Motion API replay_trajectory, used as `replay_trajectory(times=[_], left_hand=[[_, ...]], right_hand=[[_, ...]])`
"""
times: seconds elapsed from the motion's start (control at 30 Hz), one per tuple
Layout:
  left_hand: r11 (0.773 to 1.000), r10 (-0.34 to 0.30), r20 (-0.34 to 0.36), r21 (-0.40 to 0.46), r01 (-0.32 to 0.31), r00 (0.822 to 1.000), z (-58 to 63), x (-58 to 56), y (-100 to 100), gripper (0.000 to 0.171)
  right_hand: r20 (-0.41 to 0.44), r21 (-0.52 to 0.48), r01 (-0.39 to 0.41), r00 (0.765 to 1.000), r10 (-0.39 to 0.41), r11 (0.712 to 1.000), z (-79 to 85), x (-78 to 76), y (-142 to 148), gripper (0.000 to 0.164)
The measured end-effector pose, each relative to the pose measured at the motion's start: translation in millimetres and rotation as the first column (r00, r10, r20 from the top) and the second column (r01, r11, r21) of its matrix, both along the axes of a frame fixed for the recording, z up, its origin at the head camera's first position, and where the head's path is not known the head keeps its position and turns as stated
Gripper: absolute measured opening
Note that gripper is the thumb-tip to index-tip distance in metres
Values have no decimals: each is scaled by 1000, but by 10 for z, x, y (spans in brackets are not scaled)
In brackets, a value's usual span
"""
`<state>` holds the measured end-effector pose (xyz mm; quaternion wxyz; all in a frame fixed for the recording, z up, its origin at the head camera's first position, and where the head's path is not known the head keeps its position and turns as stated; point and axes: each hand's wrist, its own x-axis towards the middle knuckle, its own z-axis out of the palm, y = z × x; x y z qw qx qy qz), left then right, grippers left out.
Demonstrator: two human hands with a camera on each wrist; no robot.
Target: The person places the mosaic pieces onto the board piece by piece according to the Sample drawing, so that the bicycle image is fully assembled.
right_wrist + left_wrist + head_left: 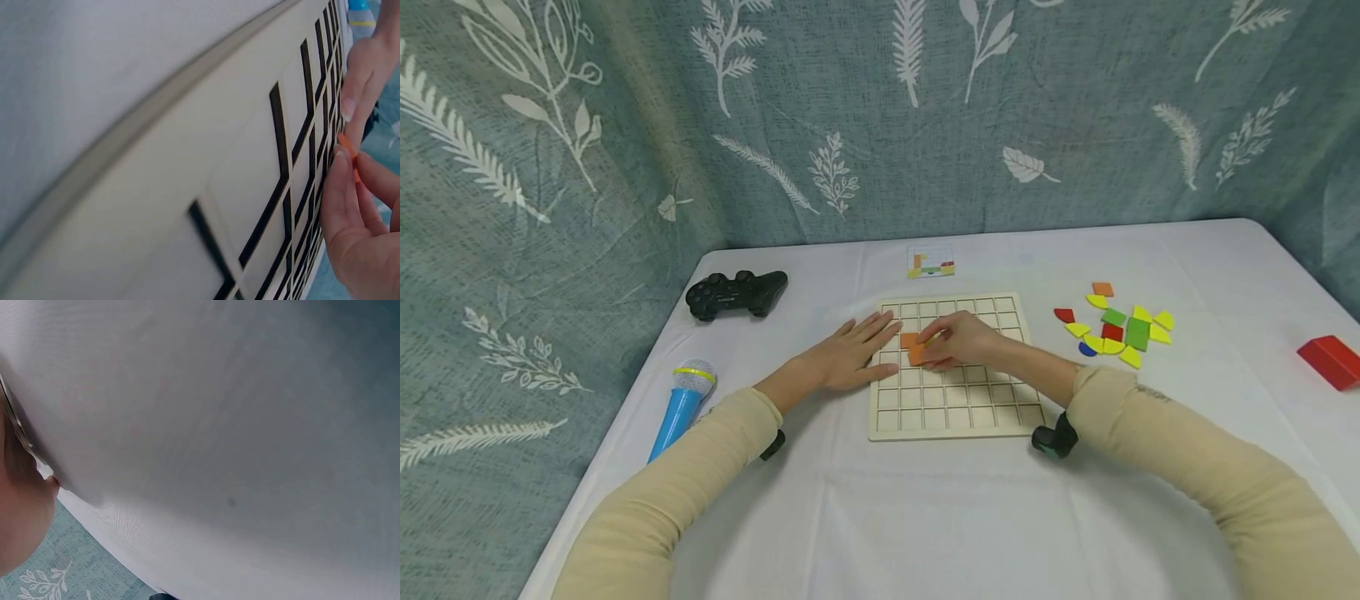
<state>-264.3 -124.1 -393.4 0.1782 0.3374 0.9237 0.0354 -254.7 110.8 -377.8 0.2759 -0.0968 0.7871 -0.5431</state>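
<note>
Wooden grid board [959,420] has open cells twd 5 o'clock, L hand [847,358] lies flat over its 9 o'clock edge, & R hand [962,340] pinches orange tile [916,357] at its 8–9 o'clock.

- You have two hands: left hand [850,354], right hand [966,340]
- One grid board [955,419], two orange tiles [909,340], centre
- One pattern card [931,260], upper centre
- Right of centre, you have eight yellow tiles [1131,357], two green tiles [1138,335], two red tiles [1112,332], one blue tile [1086,350], one loose orange tile [1102,288]
- One controller [736,296], one microphone [677,415], left
- One red block [1332,361], far right
</note>
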Motion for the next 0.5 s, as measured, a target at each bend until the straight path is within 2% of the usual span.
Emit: replay_trajectory(times=[0.2, 0.37, 0.5], left_hand=[[1000, -1, -4, -9, 1, 1000, -17, 1, -1, 76], [1000, -8, -9, -6, 8, 1000, -23, 2, 2, 77], [1000, -8, -16, -7, 8, 1000, -20, -5, 2, 77]], right_hand=[[-50, 62, 23, 999, -20, 998, -16, 15, -72, 27], [-125, 103, 2, 992, 11, 995, -2, 49, -91, 26], [-140, 126, -3, 990, 20, 992, 16, 55, -100, 25]])
